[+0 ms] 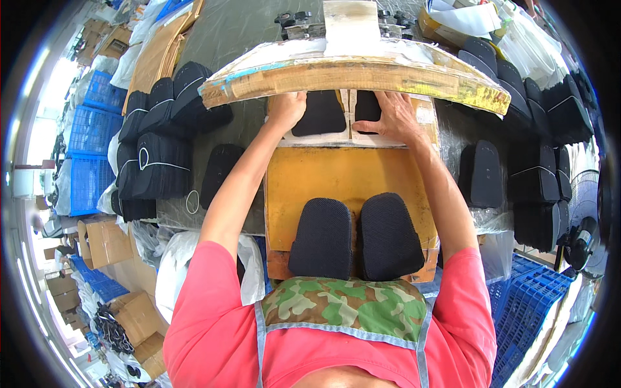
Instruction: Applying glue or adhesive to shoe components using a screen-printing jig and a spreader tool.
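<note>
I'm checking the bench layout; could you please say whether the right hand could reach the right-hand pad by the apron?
Probably yes: nothing visible stands between the right hand and that black pad.

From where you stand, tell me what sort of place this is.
Likely a workshop or small factory, given the tied stacks of black pads, blue plastic crates and cardboard boxes.

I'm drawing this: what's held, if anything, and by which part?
Can't tell: the wooden board partly blocks the view. The left hand is beside one black pad; the right hand overlaps another pad.
</note>
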Motion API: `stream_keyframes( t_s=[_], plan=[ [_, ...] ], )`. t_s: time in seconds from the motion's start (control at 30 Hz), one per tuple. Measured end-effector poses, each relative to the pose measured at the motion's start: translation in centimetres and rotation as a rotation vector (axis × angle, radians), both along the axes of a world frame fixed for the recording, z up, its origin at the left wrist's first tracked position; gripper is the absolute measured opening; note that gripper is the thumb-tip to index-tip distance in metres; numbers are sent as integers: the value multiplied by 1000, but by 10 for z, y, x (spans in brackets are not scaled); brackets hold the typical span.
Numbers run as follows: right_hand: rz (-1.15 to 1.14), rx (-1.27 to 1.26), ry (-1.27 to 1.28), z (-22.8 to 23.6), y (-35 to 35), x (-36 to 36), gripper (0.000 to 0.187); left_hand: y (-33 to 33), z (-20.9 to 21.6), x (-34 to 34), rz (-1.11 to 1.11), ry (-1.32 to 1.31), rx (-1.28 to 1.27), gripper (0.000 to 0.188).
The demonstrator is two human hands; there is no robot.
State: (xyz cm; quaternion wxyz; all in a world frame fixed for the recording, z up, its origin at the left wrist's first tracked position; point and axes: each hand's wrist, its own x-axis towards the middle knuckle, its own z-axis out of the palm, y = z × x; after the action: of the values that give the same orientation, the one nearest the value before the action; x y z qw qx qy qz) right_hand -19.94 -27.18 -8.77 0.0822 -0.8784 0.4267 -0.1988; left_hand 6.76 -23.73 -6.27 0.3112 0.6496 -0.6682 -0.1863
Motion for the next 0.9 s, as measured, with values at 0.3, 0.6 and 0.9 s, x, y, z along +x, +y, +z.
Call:
stream_keyframes(
  t_s=[0.3,0.6,0.9],
  plan=[
    [-14,-79,-100,-5,-2,-6,99,5,-24,-26,-241,-362,-151,64],
    [-100,-46,-134,-6,0,-3,56,11,-29,-26,-199,-577,-76,54],
    [-78,-72,-120,-9,-2,-7,43,11,-34,-32,-125,-645,-44,56]
  ],
)
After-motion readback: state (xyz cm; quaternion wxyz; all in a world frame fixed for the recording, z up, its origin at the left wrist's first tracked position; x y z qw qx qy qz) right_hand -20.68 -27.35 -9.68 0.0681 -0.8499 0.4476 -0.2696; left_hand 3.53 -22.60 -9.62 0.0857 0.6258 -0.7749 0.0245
